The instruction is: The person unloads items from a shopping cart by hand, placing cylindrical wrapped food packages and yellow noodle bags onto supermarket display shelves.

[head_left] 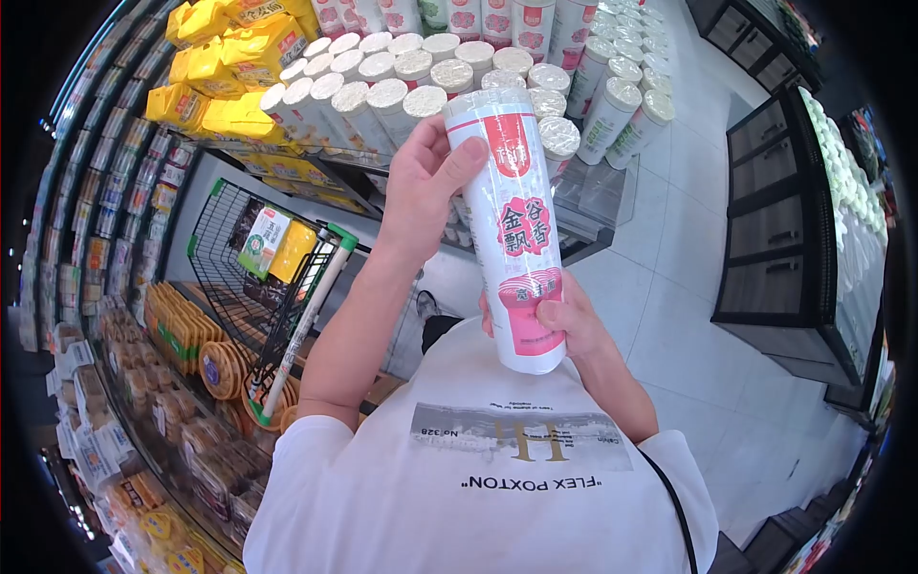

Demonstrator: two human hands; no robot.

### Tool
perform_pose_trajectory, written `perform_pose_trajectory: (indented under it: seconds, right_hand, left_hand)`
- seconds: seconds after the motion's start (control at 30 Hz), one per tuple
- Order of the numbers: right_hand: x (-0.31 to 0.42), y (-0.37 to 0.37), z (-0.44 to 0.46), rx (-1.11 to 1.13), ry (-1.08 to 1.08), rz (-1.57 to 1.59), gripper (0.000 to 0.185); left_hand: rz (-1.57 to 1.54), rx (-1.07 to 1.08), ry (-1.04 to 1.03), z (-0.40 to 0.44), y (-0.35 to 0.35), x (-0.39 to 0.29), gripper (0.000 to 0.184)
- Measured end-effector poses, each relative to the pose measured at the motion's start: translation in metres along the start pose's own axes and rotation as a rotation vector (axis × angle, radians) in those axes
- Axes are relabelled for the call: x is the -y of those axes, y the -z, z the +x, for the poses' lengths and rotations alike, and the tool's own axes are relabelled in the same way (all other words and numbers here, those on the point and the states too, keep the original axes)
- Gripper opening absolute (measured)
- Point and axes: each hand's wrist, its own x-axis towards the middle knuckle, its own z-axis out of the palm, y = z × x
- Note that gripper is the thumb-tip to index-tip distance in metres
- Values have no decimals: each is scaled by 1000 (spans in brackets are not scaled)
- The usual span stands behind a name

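Note:
A long white cylindrical pack (pixel 512 230) with pink and red print is held tilted in front of my chest, its label facing up at me. Near its top end, my left hand (pixel 435 182) wraps round the left side, thumb on the label. Lower down, my right hand (pixel 564 320) grips the pack from the right, thumb pressed on the pink part. Behind the pack stand rows of similar white cylinders (pixel 387 93) on a display.
A shopping cart (pixel 287 325) with a yellow pack (pixel 293 251) and a white-green pack (pixel 263 239) stands at the left. Yellow bags (pixel 249 115) lie on the display. Shelves line the far left. A dark cabinet (pixel 770 210) stands right, beyond the tiled floor (pixel 660 287).

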Motion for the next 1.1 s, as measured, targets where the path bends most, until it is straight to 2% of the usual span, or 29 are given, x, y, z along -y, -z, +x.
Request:
perform_pose_trajectory:
  seconds: [0.1, 0.3, 0.37, 0.47, 0.6, 0.73, 0.83, 0.93, 0.97, 1.1]
  right_hand:
    - [1, -5, -3, -57, 6, -66, 84]
    - [0, -5, -4, -68, -3, -42, 80]
    - [-7, 9, -3, -45, 30, -182, 77]
    - [-3, 9, -4, -66, 74, -346, 80]
    - [-4, 13, -2, -148, 142, -551, 84]
    - [11, 9, -5, -202, 165, -490, 82]
    - [27, 22, -13, -290, 215, -574, 77]
    - [52, 44, -21, -489, 299, -615, 69]
    - [63, 56, -21, -568, 324, -610, 66]
    - [95, 126, 1, -666, 429, -670, 65]
  left_hand:
    - [9, 3, 5, 0, 0, 2, 53]
    - [21, -31, 32, -2, 1, 3, 52]
    - [63, -33, -7, -5, 0, 2, 53]
    - [26, 25, -6, -9, 3, 3, 56]
    - [164, 110, -73, -17, -12, 9, 59]
    - [175, 179, -144, -24, -28, 15, 64]
    - [64, 191, -130, -26, -21, 31, 56]
    - [171, 109, -28, -42, 1, 47, 50]
    - [217, 53, -11, -51, 12, 60, 42]
    - [307, -265, 299, -101, 71, 132, 29]
